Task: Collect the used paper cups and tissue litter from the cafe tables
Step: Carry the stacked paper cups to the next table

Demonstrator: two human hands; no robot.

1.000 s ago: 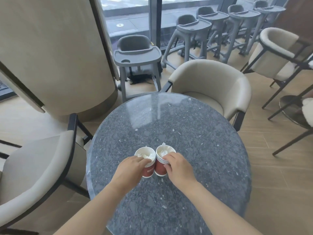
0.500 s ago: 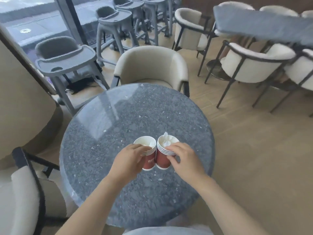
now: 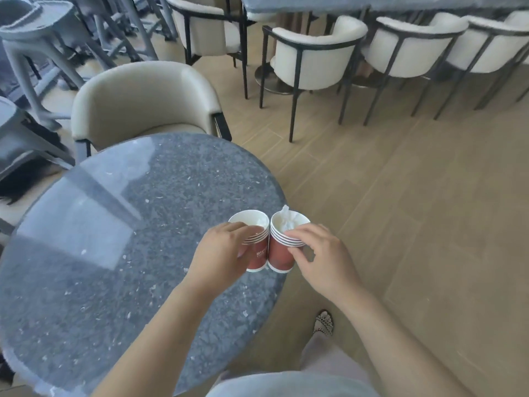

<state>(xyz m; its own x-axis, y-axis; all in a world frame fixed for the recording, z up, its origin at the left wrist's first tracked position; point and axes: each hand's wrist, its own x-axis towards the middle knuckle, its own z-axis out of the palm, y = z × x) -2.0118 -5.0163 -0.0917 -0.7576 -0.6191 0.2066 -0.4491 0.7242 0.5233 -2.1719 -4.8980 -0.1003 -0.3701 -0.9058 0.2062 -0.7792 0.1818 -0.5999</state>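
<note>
— What do you have on the head view?
— I'm looking down at a round table [image 3: 114, 224] with a dark speckled stone top. At its right-hand edge I see two stacks of red paper cups with white rims, side by side and touching.
— And the hands?
— The left hand [image 3: 220, 253] is wrapped round the left cup stack [image 3: 259, 257], fingers curled over the rims and down its side. The right hand [image 3: 323, 259] pinches the right cup stack [image 3: 282, 253] near the top, fingertips at the rims and thumb on the red wall.
— Litter?
— A crumpled white tissue [image 3: 287, 220] pokes up out of the right stack. Something white lies in the left one too, though I can't make out what.
— Are the cups standing on the table?
— I can't tell — the bases sit right at the edge, the right one seemingly over the floor [image 3: 415, 196].
— Surroundings?
— A beige armchair [image 3: 143, 96] just beyond the far side of the table, grey high chairs [image 3: 37, 32] at upper left, white chairs [image 3: 315, 53] with dark frames in a row at the top, and a sandalled foot [image 3: 323, 322] on the floor below the right forearm.
</note>
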